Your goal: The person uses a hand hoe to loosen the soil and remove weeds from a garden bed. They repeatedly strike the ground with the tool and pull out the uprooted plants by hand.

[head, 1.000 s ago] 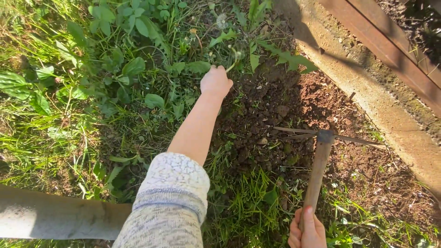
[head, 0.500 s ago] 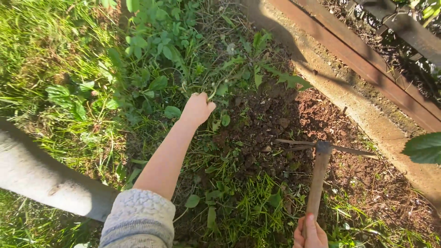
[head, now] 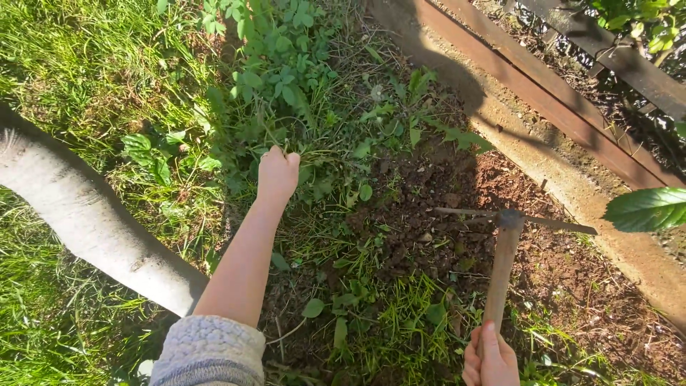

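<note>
**Weed pulling beside dug soil**

Head view: the left hand (head: 277, 174) is closed in a fist on a clump of green leafy weeds (head: 282, 93), at the edge of the loose brown soil patch (head: 443, 193). The right hand (head: 490, 359) is wrapped around the wooden handle of a rusty metal hoe (head: 504, 257), its blade resting on the soil. Judged step: gripping weeds for uprooting; a firm pull near the roots is called for.
</note>
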